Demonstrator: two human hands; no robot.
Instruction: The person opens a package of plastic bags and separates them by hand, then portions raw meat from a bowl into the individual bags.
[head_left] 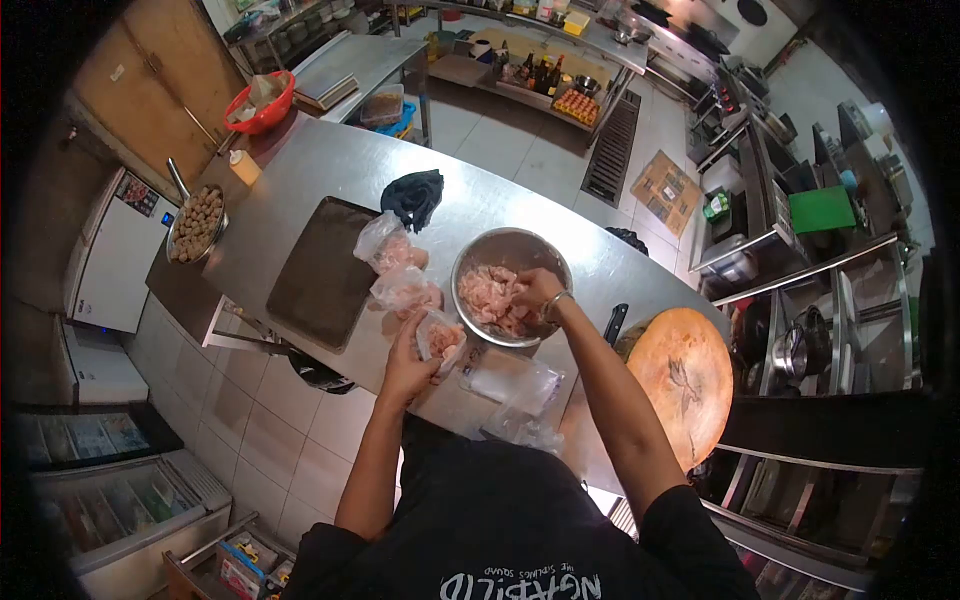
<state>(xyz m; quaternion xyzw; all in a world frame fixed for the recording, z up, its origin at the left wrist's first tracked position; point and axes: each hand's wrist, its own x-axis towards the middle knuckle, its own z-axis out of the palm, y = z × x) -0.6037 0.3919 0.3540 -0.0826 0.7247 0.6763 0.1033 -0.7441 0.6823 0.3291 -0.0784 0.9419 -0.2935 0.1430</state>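
Note:
My left hand point(406, 368) is closed around the side of a clear plastic bag point(440, 341) of pale pink raw meat, its mouth facing the bowl. Inside the steel mixing bowl point(553, 262), my right hand point(541, 294) has its fingers curled into the raw meat pieces point(490, 292); the fingertips are partly hidden there. Beyond my left hand lie two more filled bags, a nearer bag point(408, 289) and a farther bag point(385, 243). Flat plastic bags point(512, 381) rest on the table between me and the bowl.
A dark baking tray point(322, 272) and a black cloth point(412, 198) lie on the steel table point(480, 195). To the right are a knife point(615, 322) and a round wooden chopping board point(682, 385). A pan of brown balls point(198, 225) stands far left, near a red basin point(262, 104).

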